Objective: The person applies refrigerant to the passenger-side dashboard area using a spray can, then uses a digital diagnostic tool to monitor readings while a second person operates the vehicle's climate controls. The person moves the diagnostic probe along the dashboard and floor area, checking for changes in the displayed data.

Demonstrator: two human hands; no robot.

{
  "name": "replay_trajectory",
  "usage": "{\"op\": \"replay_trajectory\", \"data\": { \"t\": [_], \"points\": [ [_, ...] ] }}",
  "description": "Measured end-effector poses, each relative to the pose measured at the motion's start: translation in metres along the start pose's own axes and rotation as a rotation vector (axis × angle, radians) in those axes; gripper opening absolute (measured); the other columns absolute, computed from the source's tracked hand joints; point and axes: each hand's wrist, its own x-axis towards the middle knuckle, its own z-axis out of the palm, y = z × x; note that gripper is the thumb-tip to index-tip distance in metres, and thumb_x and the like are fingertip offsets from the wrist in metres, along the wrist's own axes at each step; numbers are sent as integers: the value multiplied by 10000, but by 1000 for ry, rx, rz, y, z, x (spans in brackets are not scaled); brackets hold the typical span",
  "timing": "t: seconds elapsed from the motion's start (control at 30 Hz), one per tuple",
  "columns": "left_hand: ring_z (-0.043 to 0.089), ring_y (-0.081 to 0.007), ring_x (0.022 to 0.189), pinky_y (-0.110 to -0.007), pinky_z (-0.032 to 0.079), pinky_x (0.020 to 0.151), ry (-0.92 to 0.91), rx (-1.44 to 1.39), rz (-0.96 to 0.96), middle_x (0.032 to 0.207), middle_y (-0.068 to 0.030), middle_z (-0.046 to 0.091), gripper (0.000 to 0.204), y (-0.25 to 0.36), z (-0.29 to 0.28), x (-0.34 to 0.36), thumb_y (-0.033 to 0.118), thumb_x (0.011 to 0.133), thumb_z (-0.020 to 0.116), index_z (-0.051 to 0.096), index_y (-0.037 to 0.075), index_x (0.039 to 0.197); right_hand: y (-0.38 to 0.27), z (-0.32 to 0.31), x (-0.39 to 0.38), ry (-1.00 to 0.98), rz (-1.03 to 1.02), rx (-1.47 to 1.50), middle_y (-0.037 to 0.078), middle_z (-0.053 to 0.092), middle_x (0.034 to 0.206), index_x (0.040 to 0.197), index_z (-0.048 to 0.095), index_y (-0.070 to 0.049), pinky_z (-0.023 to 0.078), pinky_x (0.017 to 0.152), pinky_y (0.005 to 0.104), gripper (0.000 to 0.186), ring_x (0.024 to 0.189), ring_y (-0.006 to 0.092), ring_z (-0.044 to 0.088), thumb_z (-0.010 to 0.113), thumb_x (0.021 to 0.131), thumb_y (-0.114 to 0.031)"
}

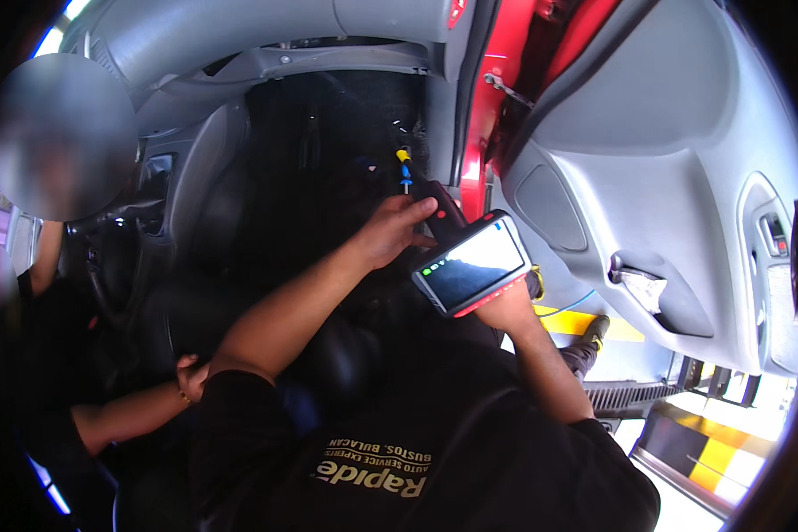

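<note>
A handheld device with a bright screen point(474, 264) in a black and red case is between my hands. From its far side runs a black body with red buttons point(443, 211). My left hand point(388, 235) grips this body, thumb on top and fingers curled beneath. My right hand point(505, 306) holds the screen part from below; most of its fingers are hidden behind the case. Just beyond the body are a yellow cap-like piece point(402, 156) and a blue piece point(406, 174) with a metal shaft; whether they join the device I cannot tell.
I am at a red car's open doorway. The grey door panel point(629, 204) stands to the right, with crumpled white material point(643, 288) in its pocket. A dark footwell point(337, 115) lies ahead. Another person's forearm point(142, 412) is at left; a shoe point(597, 330) shows at lower right.
</note>
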Motion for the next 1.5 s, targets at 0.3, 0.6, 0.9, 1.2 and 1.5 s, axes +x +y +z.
{"op": "replay_trajectory", "data": {
  "t": [0.3, 0.6, 0.9, 1.2, 1.5],
  "points": [
    [610, -286, 1302, -497, 545, 1038, 11, -1, -14, 1449, -146, 592, 431, -8, -1, 1, 323, 1039, 627, 580, 60, 1377, 6, 2, -5, -69, -4, -9, 92, 747, 1144, 1132, 740, -123, 530, 937, 448, 280, 1090, 336, 692, 694, 901, -274],
    [583, -289, 1331, -512, 526, 1061, -24, -20, -19, 1471, -142, 571, 421, -8, -5, 1, 316, 1049, 611, 573, 62, 1383, 9, 6, -6, 2, -32, 73, 118, 713, 1092, 1100, 702, -105, 524, 874, 462, 267, 1047, 365, 659, 729, 854, -205],
    [601, -275, 1310, -495, 532, 1054, -12, -15, -36, 1449, -132, 590, 419, -11, -8, 2, 315, 1040, 630, 584, 65, 1373, 9, 8, -5, 11, -35, 79, 121, 717, 1041, 1074, 707, -93, 527, 847, 461, 246, 1006, 357, 672, 734, 853, -198],
    [604, -261, 1308, -469, 535, 1022, -9, 0, -34, 1452, -116, 595, 438, -10, -7, 1, 333, 1035, 640, 587, 74, 1383, 9, 9, -6, 18, -29, 86, 127, 719, 1014, 1043, 708, -78, 531, 819, 449, 227, 971, 358, 681, 742, 836, -165],
    [602, -251, 1313, -472, 540, 1021, -16, 15, -42, 1457, -115, 594, 442, -10, -5, 1, 330, 1041, 629, 581, 76, 1399, 6, 7, -7, 24, -36, 100, 129, 721, 1042, 1074, 713, -88, 531, 856, 457, 249, 1004, 363, 676, 734, 837, -162]
  ]
}}
